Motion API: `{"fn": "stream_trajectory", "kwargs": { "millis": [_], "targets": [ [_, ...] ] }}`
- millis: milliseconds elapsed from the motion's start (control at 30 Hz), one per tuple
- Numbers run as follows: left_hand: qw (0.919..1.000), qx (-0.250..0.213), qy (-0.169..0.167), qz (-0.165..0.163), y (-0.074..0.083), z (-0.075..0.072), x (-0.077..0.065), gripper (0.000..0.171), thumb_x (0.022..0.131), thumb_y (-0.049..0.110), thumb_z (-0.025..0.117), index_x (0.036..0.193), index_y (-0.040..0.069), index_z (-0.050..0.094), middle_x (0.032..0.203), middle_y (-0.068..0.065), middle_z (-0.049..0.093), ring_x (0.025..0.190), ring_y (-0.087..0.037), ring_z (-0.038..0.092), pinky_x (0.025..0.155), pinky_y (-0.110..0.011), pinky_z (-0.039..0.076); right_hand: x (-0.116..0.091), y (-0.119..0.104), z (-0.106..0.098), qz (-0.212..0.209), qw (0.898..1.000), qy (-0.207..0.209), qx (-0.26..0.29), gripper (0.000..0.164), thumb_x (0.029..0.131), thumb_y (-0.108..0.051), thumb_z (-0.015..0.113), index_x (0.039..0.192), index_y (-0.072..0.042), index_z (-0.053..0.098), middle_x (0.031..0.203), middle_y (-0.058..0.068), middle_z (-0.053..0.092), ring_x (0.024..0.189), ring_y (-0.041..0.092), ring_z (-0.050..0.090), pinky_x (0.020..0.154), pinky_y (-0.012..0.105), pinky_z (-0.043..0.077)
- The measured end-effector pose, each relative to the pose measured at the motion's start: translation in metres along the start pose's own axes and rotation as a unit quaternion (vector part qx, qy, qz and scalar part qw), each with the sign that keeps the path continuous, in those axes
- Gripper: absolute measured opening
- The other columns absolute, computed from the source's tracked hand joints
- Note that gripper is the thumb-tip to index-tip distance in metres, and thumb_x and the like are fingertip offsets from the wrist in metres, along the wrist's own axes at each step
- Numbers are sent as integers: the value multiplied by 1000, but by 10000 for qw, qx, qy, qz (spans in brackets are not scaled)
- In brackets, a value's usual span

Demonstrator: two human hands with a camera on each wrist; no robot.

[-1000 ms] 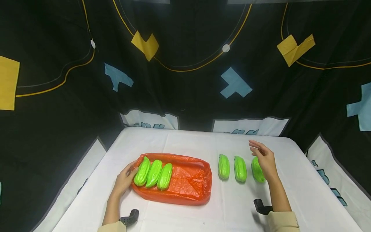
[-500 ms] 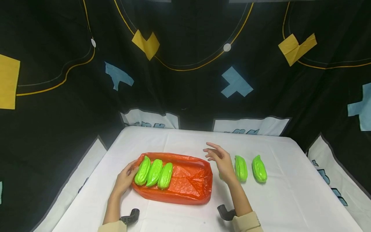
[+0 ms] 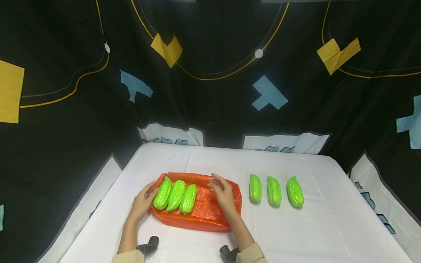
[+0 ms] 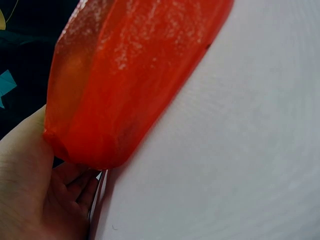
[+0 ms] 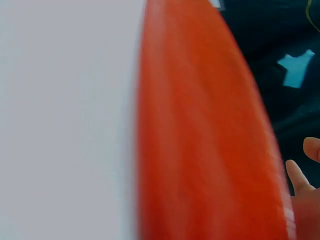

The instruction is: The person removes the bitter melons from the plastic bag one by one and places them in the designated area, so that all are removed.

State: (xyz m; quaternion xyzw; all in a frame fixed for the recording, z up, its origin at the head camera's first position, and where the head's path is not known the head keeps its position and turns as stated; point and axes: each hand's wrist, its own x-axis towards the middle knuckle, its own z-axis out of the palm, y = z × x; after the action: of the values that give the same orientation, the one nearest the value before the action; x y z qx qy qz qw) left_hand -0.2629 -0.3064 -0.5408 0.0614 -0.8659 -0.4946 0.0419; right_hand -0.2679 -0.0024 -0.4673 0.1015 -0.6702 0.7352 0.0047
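A red plastic bag (image 3: 194, 223) lies spread like a shallow tray on the white table. Along its left half lean three green bitter melons (image 3: 178, 195), side by side. My left hand (image 3: 143, 199) holds the bag's left end; in the left wrist view, thumb and fingers go round the corner of the red plastic (image 4: 125, 90). Over the bag's right half hovers my right hand (image 3: 223, 193), fingers spread and loosely bent, with nothing in them. In the right wrist view, the bag's wall (image 5: 200, 140) is blurred, with some fingers visible at the right edge.
Three more bitter melons (image 3: 274, 191) stand in a row on the table (image 3: 329, 233), right of the bag. A black curtain (image 3: 210, 102) with taped shapes hangs behind the table. Dark wrist devices (image 3: 149, 245) jut from both wrists.
My right hand has swept left, empty, from over the rightmost loose melon, past the row, to above the bag's right half. My left hand stays at the bag's left end.
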Motion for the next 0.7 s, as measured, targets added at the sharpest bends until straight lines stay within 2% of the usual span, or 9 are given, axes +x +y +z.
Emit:
{"fn": "stream_trajectory", "kwargs": {
  "millis": [100,300,533,700],
  "targets": [
    [10000,29,10,-8,0,0,0,62,92,52,46,141,14,36,145,-17,33,133,-38,26,104,-56,26,-3,10,9,139,9997,-55,-185,39,91,-3,54,129,6,48,117,31,53,105,35,57,89,48,47],
    [10000,51,22,-4,1,0,1,60,93,50,45,141,15,37,144,-18,34,132,-40,27,103,-56,26,-8,18,24,491,9973,-253,-481,46,91,-10,56,134,-2,45,121,30,50,103,34,56,87,50,47],
    [9998,167,61,30,1,0,2,59,93,49,46,139,13,39,142,-21,36,131,-41,28,103,-56,25,-11,23,39,486,9973,-275,-481,55,89,-10,59,139,-2,37,122,34,46,103,38,56,86,52,47],
    [9998,184,25,-7,1,0,3,59,93,50,45,139,13,39,142,-20,36,132,-40,27,104,-57,23,-13,25,45,360,9964,-375,-671,57,87,-10,62,138,-3,38,117,32,49,100,38,57,81,46,50]
  ]
}}
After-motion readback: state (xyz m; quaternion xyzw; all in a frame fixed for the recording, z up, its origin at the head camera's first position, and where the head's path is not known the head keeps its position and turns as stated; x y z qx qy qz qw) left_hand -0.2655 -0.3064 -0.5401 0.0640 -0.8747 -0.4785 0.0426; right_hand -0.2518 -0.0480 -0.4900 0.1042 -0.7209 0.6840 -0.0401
